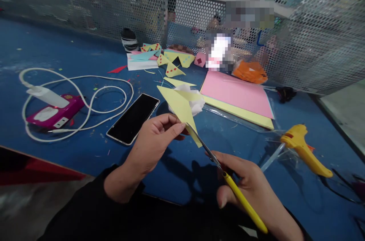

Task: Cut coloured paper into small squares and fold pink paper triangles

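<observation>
My left hand (pixel 155 140) pinches a pale yellow folded paper (pixel 178 106) near its lower edge, between thumb and fingers. The paper is cut to long pointed shapes and is held above the table. In my right hand (pixel 245 176) is a pair of scissors (pixel 228 178) with yellow handles. Their blades run up to the left along the lower strip of the paper, touching it close to my left thumb. Behind the paper lies a crumpled white tissue (pixel 196 106), partly covered by it.
On the blue table (pixel 85 157) are a phone (pixel 134 119), a purple power strip (pixel 57 111) with a white cable, and a yellow glue gun (pixel 306 149) at right. Pink and yellow sheets (pixel 238 92), decorated paper pieces (pixel 173 68) and an orange packet (pixel 251 72) lie before the perforated metal screen (pixel 114 1).
</observation>
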Motion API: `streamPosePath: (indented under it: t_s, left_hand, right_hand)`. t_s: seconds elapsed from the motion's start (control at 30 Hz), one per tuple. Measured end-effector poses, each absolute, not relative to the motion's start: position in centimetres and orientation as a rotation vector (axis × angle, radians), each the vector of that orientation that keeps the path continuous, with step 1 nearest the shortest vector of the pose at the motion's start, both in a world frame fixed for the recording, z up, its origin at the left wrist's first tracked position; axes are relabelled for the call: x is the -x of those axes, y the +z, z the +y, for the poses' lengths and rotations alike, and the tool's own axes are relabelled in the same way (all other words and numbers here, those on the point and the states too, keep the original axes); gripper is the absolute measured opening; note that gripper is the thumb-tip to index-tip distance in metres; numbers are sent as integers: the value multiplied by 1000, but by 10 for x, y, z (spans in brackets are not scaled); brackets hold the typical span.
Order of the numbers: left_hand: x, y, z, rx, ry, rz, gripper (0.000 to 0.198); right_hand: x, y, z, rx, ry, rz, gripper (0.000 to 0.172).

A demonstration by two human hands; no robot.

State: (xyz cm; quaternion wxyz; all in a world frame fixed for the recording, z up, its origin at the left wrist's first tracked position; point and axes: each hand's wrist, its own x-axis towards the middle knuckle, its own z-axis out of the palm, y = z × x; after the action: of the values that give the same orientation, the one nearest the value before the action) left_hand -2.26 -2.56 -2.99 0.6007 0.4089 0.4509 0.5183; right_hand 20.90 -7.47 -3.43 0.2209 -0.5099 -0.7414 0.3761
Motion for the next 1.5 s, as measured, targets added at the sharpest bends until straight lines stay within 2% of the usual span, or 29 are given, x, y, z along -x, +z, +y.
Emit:
streamPosePath:
  t_s: [0.57,1.23,1.5]
  left_hand:
    - [19,-27,-27,-959,1185,1045,7]
    - [20,-27,-28,-931,1191,1042,7]
    - [26,-26,-26,-970,1240,1055,6]
  right_hand:
    - [-206,-34,-74,1381,1026,-2045,78]
    - [-208,-40,-76,1336,875,-2095,68]
    - [-210,-40,-78,1369,925,-2062,64]
